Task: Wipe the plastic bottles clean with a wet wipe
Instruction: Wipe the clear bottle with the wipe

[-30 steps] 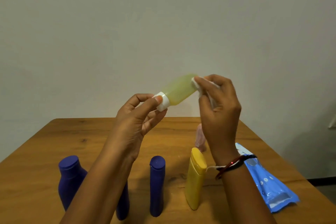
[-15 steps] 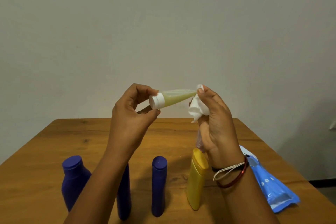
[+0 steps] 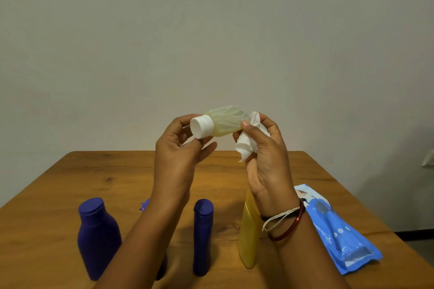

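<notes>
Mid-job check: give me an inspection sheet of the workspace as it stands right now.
Surface: wooden table, bottles standing along the near edge.
Job's things: small yellowish bottle with white cap held up in the air; white wet wipe against its base; wide blue bottle, slim blue bottle, yellow bottle upright; another blue bottle mostly hidden behind the left forearm.
Clutter: blue wipes pack lying flat at right.
Hands: left hand pinches the cap end; right hand holds the wipe.
Cables: nothing seen.
Surroundings: plain wall.
</notes>
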Motion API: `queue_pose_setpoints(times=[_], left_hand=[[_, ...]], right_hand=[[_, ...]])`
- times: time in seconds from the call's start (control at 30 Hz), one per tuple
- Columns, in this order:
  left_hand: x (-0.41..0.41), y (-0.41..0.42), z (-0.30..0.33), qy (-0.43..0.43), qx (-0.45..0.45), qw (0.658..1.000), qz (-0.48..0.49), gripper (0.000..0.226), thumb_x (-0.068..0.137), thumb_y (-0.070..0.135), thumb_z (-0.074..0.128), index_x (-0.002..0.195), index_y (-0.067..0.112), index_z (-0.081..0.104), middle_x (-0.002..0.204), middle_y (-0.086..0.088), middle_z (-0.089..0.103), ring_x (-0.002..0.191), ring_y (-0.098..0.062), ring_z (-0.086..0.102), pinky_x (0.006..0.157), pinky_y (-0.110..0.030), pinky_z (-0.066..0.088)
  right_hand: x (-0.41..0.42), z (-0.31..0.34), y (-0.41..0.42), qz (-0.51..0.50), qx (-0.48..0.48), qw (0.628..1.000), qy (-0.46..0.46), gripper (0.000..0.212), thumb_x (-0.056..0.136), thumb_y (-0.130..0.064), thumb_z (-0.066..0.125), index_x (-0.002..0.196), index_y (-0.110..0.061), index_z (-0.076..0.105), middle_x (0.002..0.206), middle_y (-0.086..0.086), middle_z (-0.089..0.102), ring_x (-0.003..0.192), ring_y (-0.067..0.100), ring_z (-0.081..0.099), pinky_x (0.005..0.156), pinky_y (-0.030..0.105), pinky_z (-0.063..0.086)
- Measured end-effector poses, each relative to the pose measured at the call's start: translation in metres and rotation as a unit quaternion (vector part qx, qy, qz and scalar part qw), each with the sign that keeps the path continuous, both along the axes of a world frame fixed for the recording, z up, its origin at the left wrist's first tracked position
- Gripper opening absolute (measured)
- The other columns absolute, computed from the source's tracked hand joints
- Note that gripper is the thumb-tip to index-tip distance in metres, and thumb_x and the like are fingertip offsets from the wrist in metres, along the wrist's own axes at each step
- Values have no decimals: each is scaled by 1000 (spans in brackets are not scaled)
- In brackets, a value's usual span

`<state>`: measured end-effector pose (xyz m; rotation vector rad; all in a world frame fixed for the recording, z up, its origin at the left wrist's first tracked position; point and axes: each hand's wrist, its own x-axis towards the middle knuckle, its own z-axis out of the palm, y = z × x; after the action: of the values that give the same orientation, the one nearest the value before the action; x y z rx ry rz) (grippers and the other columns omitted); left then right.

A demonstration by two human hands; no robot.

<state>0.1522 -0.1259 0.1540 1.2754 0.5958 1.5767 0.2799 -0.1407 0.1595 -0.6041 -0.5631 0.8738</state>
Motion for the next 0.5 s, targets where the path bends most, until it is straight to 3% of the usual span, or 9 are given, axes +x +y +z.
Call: queue_pose_setpoints(times=[0.17,0.23,0.37,0.5], left_hand=[[0,-4,8,-59,-66,993,-75,51,84,-20,46,114,17,64,109,-6,66,90,-16,71,71,-25,57],[-2,-6,11,-86,-85,986,-111,45,87,-14,42,118,11,63,113,-10,64,87,-15,71,75,-26,58],[-6,-5,15,-151,-135,967,-152,26,93,8,48,115,1,62,119,-18,65,104,-27,68,87,-32,56],[-7,-1,15,-112,-130,976,-133,25,95,14,53,115,3,62,118,-13,66,104,-24,68,86,-29,56]], right_hand=[[-7,0,-1,3,-12,1000,20,40,78,1,69,114,-13,58,111,12,64,76,16,71,60,25,55],[-7,0,-2,1,-17,1000,18,41,78,1,69,116,-12,57,110,14,65,74,17,70,59,25,55],[-6,1,-2,4,-23,1000,20,41,80,2,67,118,-10,56,105,16,65,67,17,69,55,24,54],[-5,0,-1,0,-32,999,-12,41,81,-2,67,120,-10,56,98,12,68,69,16,69,54,23,53]])
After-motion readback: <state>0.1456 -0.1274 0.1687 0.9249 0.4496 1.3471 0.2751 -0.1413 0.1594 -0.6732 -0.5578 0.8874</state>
